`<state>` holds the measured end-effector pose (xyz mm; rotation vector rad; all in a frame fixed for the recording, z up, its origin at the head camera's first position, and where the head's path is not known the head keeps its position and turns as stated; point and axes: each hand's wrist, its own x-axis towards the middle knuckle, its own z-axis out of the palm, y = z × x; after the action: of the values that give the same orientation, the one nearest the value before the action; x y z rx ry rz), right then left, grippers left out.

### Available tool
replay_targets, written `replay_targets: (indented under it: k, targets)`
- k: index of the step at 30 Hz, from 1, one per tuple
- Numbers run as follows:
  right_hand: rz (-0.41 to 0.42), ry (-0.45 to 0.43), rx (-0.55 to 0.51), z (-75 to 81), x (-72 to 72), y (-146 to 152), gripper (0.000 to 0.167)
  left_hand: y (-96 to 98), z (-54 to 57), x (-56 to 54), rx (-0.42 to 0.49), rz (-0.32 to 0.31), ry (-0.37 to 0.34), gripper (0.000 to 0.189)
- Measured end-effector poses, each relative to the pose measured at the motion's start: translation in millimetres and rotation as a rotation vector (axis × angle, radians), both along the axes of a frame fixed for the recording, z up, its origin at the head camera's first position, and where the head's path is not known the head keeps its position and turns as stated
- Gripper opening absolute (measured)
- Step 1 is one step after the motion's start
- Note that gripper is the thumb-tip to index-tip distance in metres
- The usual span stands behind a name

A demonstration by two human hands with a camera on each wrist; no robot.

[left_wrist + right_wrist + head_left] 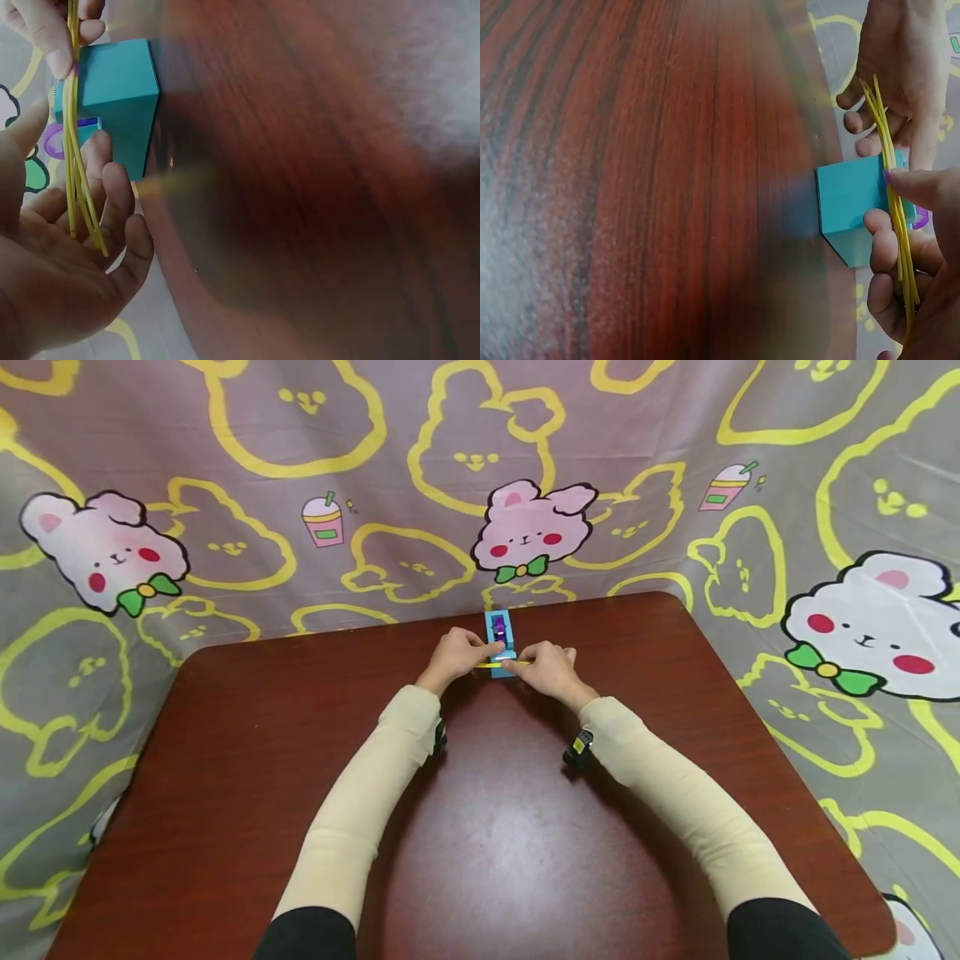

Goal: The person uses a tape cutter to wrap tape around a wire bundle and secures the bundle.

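Observation:
A teal block-shaped dispenser [497,620] with a purple round part stands near the far edge of the table. Across its near end runs a bundle of thin yellow strands [78,165], with a small purple mark partway along. The right hand [551,667] pinches the bundle at that mark between thumb and fingers, as the right wrist view shows. My left hand [456,653] is at the dispenser's other side, thumb stretched out to it and fingers loosely bent. The bundle's free ends pass in front of the left fingers [118,199].
The dark red-brown wooden table [300,760] reaches to a hanging cloth [420,410] printed with yellow outlines and rabbit faces. Black wrist cameras [577,750] sit on the inner side of both forearms.

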<state>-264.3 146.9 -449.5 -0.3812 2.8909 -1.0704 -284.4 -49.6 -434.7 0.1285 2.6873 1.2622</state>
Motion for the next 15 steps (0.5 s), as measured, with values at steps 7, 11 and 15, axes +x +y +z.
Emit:
replay_targets:
  k: [7,11,15]
  targets:
    - [0.004,0.002,-0.015,-1.1,-2.1,-0.5,0.041,2.7,1.4,-4.4,0.037,0.037,-0.09,0.049]
    - [0.003,0.017,-0.018,-4.5,-3.9,0.5,0.04,2.6,-1.2,-7.1,0.121,0.014,-0.113,0.049]
    - [0.009,0.036,-0.03,-8.1,-4.8,1.3,0.039,4.5,-2.4,-9.4,0.15,0.01,-0.132,0.047]
